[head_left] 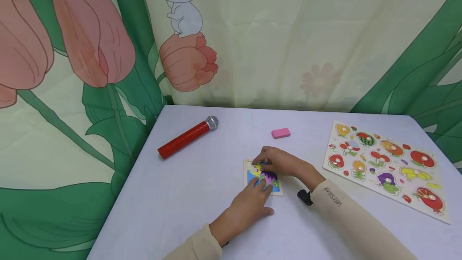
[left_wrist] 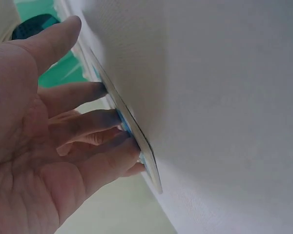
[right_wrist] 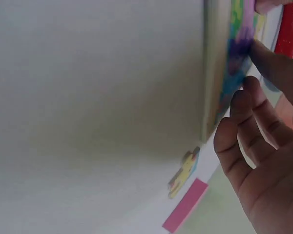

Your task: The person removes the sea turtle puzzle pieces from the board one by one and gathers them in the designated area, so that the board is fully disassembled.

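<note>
A small wooden jigsaw puzzle (head_left: 249, 171) with a purple, yellow and blue picture lies on the white table. My left hand (head_left: 249, 205) rests its outstretched fingertips on the puzzle's lower part, and in the left wrist view those fingers (left_wrist: 93, 122) touch its face. Over the upper right part is my right hand (head_left: 281, 161), its fingers bent. In the right wrist view the thumb (right_wrist: 271, 63) presses the picture while the other fingertips sit near the board's edge; no piece shows between them. A loose yellow puzzle piece (right_wrist: 184, 173) lies just beyond the board.
A pink eraser-like block (head_left: 280, 133) lies behind the puzzle. To the left is a red microphone (head_left: 185, 139) with a silver head. A large fruit puzzle board (head_left: 369, 159) lies at the right. Behind the table hangs a curtain (head_left: 267, 51) printed with flowers.
</note>
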{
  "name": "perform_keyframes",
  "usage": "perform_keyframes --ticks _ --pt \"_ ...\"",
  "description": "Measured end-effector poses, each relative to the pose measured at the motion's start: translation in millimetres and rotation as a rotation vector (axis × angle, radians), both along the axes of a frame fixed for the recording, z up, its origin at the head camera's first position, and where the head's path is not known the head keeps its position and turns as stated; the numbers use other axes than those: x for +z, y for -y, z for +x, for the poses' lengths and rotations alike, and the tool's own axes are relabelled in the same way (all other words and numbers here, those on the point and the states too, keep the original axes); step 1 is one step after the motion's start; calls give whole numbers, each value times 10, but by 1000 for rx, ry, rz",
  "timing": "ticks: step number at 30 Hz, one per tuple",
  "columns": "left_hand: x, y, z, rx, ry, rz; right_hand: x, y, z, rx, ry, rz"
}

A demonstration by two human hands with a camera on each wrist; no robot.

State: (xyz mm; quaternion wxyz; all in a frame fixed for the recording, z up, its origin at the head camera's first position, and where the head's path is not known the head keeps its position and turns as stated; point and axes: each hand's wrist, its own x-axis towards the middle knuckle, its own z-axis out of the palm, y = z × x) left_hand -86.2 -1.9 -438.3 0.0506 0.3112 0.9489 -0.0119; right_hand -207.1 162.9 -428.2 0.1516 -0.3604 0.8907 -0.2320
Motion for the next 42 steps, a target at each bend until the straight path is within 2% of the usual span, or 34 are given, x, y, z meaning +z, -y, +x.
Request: perform_keyframes --ticks 6,13,20,26,30,33,37,42 --pt "-1 -12 -4 -5 -21 0 34 60 18 8 -9 9" --pt "12 -4 2 -6 -39 -1 42 82 96 -45 -37 -20" --pt "2 0 9 10 -14 18 15 1 110 -102 44 -91" --pt "-5 -5 -1 17 -19 32 74 -137 22 -255 69 -176" --pt "-5 -26 -11 26 -4 43 211 -389 -81 -400 70 -167" --pt "-2 -35 -6 19 -13 30 264 -595 -131 -500 123 -140" --pt "11 -21 13 12 -14 10 223 -789 -156 -577 225 -109" --pt "36 -3 9 32 25 19 138 -907 -181 -621 304 -75"
